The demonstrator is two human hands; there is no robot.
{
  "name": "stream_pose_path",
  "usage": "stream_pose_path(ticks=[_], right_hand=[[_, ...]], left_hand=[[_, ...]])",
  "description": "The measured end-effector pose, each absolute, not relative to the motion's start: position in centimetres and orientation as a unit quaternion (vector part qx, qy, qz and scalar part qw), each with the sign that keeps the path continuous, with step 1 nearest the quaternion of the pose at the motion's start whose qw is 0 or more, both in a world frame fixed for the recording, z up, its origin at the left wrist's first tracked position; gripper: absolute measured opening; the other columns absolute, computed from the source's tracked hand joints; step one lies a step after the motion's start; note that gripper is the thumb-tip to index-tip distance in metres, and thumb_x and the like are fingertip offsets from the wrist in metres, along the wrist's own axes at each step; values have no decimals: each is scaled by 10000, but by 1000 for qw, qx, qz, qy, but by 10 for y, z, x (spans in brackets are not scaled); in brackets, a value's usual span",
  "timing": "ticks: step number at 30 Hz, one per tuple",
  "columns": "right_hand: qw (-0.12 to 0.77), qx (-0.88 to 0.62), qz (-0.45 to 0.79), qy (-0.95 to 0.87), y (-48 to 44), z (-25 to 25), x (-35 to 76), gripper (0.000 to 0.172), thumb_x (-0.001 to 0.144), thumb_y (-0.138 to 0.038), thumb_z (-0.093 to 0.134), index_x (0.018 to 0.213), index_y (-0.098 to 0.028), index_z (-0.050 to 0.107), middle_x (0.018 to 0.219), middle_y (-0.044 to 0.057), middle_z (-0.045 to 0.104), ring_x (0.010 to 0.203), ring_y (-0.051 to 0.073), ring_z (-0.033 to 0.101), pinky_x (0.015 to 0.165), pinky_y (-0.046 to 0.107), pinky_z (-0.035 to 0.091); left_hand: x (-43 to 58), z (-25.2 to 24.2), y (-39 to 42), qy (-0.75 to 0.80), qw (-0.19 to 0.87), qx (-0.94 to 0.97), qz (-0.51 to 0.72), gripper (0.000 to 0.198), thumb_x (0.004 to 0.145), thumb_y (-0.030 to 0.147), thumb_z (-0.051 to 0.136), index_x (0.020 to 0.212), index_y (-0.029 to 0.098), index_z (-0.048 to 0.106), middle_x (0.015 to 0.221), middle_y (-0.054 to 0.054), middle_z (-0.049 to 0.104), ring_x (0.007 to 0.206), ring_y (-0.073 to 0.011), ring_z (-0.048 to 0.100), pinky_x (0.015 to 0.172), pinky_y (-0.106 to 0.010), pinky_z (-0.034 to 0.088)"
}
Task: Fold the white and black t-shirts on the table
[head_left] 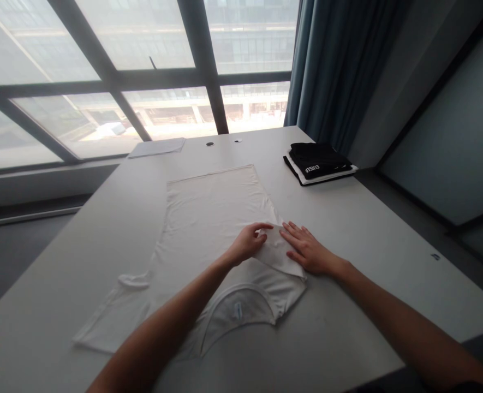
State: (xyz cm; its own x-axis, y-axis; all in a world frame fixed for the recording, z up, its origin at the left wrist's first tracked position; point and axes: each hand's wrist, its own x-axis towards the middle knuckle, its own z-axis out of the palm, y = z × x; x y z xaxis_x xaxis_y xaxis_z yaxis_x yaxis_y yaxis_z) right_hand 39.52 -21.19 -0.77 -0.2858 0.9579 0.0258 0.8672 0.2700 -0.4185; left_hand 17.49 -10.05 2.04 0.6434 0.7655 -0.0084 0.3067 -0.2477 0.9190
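A white T-shirt [208, 213] lies spread on the table, its neckline toward me and its hem toward the window. The right-hand sleeve is folded inward over the body, while the left-hand sleeve extends outward with a bunched edge. My left hand [247, 244] is curled at the folded sleeve, thumb and fingers around its edge; the exact grip is partly hidden. Beside it, my right hand [310, 251] lies flat with fingers stretched out, touching the sleeve at the shirt's side fold.
The white table [372, 262] reaches to the window. A stack of folded black and white clothes [318, 161] sits at the far right. Flat white sheets [157, 147] lie at the far left edge. A blue curtain [335, 71] hangs behind the table's right corner.
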Motion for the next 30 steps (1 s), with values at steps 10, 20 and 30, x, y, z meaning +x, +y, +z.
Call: stream_pose_path(ticks=[10, 20, 30], right_hand=[[111, -573, 177, -792, -218, 14, 398, 690, 977, -448, 499, 1594, -248, 262, 1678, 111, 111, 1545, 277, 30, 1216, 568, 99], [53, -512, 197, -834, -246, 32, 372, 1046, 728, -100, 566, 1623, -238, 42, 1680, 104, -71, 1533, 298, -94, 1211, 590, 38], [42, -540, 173, -823, -253, 22, 370, 1043, 690, -12, 481, 1624, -227, 70, 1675, 118, -22, 1532, 323, -50, 1200, 629, 74]], left_hand=[[168, 23, -101, 289, 458, 814, 209, 563, 782, 157, 675, 1344, 173, 641, 1400, -142, 569, 1267, -296, 553, 1039, -407, 478], [169, 30, -109, 339, 555, 738, 177, 710, 744, 113, 674, 1441, 171, 549, 1513, -165, 422, 1088, -274, 629, 617, -246, 588], [166, 23, -107, 328, 581, 726, 167, 745, 675, 79, 717, 1402, 190, 594, 1489, -152, 434, 1055, -257, 626, 633, -226, 571]])
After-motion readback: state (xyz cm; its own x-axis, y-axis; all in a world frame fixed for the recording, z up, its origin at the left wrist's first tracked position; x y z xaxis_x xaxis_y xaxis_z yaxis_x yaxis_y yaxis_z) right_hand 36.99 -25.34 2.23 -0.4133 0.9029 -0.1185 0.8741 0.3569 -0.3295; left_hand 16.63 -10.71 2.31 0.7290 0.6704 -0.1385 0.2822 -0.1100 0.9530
